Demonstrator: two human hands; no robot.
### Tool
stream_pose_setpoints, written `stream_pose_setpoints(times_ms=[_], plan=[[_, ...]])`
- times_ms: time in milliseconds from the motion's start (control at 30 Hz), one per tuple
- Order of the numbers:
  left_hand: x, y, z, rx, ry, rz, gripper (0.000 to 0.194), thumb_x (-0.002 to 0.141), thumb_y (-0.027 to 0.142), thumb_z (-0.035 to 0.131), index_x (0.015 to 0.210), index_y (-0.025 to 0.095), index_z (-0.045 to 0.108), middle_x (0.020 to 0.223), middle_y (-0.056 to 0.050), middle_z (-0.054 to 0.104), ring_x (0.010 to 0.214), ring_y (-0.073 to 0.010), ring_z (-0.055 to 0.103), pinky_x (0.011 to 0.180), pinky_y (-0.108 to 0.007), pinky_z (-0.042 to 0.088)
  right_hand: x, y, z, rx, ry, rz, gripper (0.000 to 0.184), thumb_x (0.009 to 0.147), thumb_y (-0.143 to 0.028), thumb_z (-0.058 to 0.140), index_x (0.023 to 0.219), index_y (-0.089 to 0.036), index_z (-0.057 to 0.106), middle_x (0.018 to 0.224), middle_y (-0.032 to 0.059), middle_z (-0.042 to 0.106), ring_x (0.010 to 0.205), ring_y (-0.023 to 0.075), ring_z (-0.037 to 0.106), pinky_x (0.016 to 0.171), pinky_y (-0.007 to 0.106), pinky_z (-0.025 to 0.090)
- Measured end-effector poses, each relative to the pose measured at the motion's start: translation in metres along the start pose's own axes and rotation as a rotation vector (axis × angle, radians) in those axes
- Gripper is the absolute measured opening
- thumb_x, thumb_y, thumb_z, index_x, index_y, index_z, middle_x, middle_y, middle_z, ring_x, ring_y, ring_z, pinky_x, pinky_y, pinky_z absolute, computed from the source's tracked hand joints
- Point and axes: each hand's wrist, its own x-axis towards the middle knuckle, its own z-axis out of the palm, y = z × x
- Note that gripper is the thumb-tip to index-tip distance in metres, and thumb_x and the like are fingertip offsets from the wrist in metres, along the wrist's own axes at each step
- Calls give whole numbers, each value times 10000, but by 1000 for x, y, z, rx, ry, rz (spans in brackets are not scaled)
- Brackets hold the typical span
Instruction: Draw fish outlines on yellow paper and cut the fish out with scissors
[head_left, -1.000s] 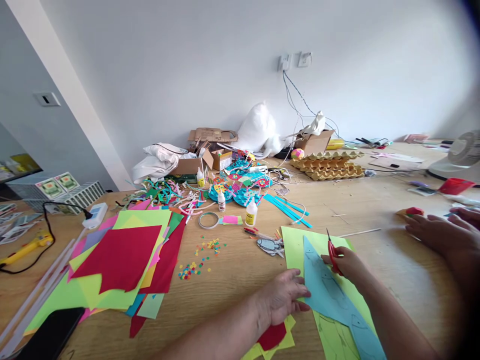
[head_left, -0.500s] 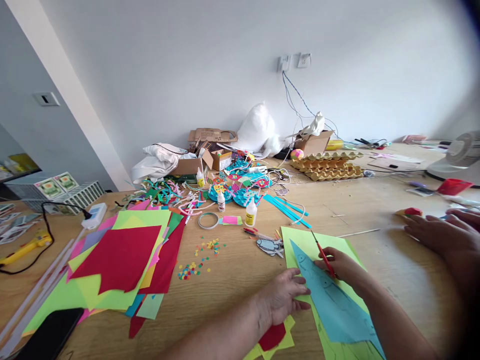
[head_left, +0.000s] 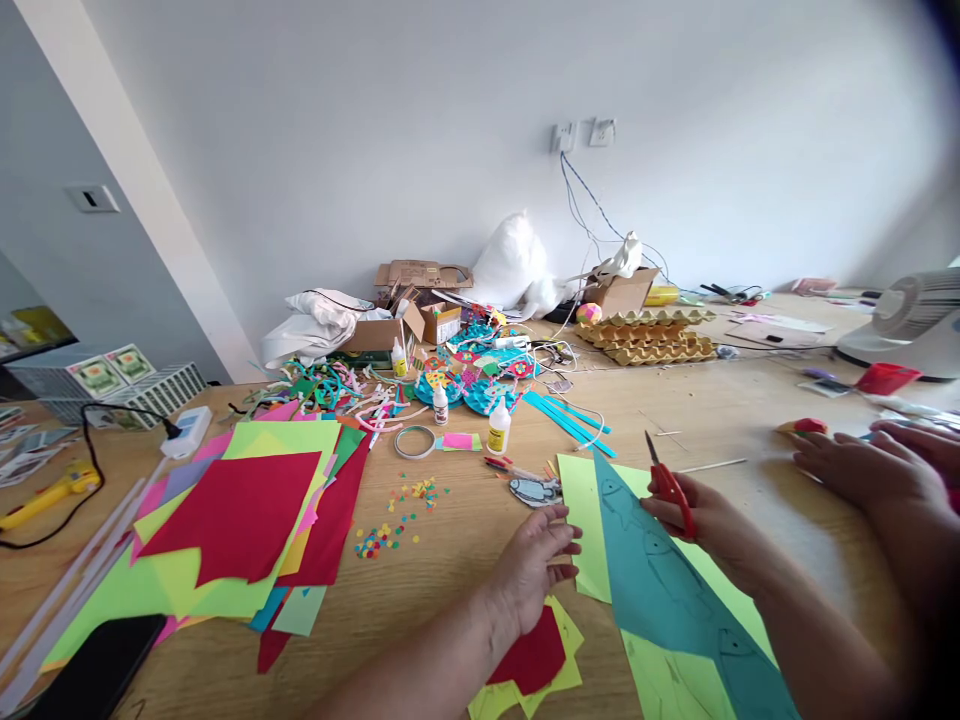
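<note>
My right hand [head_left: 705, 515] grips red-handled scissors [head_left: 670, 490], whose blades point up and away. Under and beside that hand a strip of blue paper [head_left: 660, 590] with several fish drawn on it slants across a yellow-green sheet [head_left: 589, 535]. Near the left edge of this sheet is my left hand [head_left: 536, 560], its fingers apart and nothing in them. Below that hand lie a red paper piece [head_left: 536, 655] and yellow jagged paper [head_left: 571, 640]. Fish cutouts [head_left: 535, 491] rest just beyond my left fingertips.
Glue bottles [head_left: 499, 428], a tape roll [head_left: 415, 442] and confetti [head_left: 379, 540] stand or lie ahead. At left are stacked coloured papers [head_left: 240, 510] and a phone [head_left: 101, 665]. Egg trays [head_left: 652, 340] sit at the back. Another person's hands [head_left: 870, 470] rest at right.
My right hand has shifted right with the scissors, whose blades now stand clear of the blue paper. The blue paper has turned and moved right. My left hand has drawn back slightly leftward.
</note>
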Motion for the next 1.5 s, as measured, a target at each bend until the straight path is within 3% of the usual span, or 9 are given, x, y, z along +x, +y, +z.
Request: stream_pose_setpoints(times_ms=[267, 433, 667, 867, 1000, 1167, 1233, 1367, 1500], plan=[[-24, 53, 1, 154, -178, 157, 510, 638, 407, 751, 1050, 148, 600, 965, -63, 614, 865, -161, 561, 750, -259, 391, -29, -70, 42, 155, -131, -195, 401, 539, -395, 810, 769, -190, 553, 627, -56, 480, 500, 89, 427, 438, 218, 354], [-39, 80, -8, 169, -116, 292, 465, 569, 294, 804, 975, 130, 645, 897, -60, 677, 865, -208, 597, 830, -324, 423, -35, -105, 82, 218, -243, -286, 378, 584, -387, 792, 762, -194, 520, 604, -65, 480, 480, 80, 420, 417, 206, 330], [-61, 121, -45, 293, -17, 412, 335, 659, 291, 738, 944, 155, 625, 879, -25, 651, 796, -165, 591, 749, -274, 435, -32, -109, 115, 223, -348, -324, 366, 663, -465, 726, 789, -199, 508, 664, -21, 581, 477, 88, 444, 429, 220, 349], [-71, 143, -56, 611, -9, 440, 317, 730, 170, 629, 1046, 166, 630, 936, -28, 660, 894, -182, 592, 774, -268, 441, -38, -116, 131, 245, -364, -340, 315, 689, -441, 703, 788, -213, 509, 635, -40, 541, 484, 100, 448, 419, 218, 335], [-70, 147, -57, 828, 24, 460, 373, 751, 130, 583, 1116, 202, 618, 979, -33, 654, 920, -192, 594, 790, -290, 459, -34, -121, 138, 217, -419, -341, 288, 662, -382, 730, 749, -208, 517, 548, -65, 502, 467, 100, 455, 412, 209, 352], [-95, 146, -40, 1005, 406, 1018, 248, 799, 169, 577, 1043, 197, 612, 880, -33, 621, 827, -156, 559, 773, -259, 444, -25, -114, 138, 385, -228, -370, 244, 655, -306, 755, 729, -197, 549, 533, -54, 544, 448, 101, 477, 385, 199, 338], [-108, 137, -28, 921, 288, 1067, 153, 891, 210, 463, 968, 197, 594, 756, -15, 600, 694, -125, 546, 650, -215, 434, -22, -113, 138, 532, -88, -406, 245, 636, -277, 773, 708, -196, 553, 535, -55, 549, 447, 99, 481, 396, 205, 358], [-99, 102, -13, 1046, -81, 903, 275, 897, 312, 426, 813, 149, 631, 647, -46, 586, 636, -142, 539, 638, -248, 411, -25, -121, 139, 786, 20, -459, 210, 638, -224, 759, 693, -195, 558, 579, -64, 549, 482, 73, 472, 446, 186, 398], [-56, 75, -20, 782, -61, 667, 497, 783, 557, 547, 1058, 146, 601, 864, -88, 600, 777, -185, 548, 652, -267, 413, -37, -131, 144, 1032, -4, -368, 234, 583, -148, 777, 663, -177, 558, 569, -76, 527, 480, 44, 453, 429, 128, 388]])
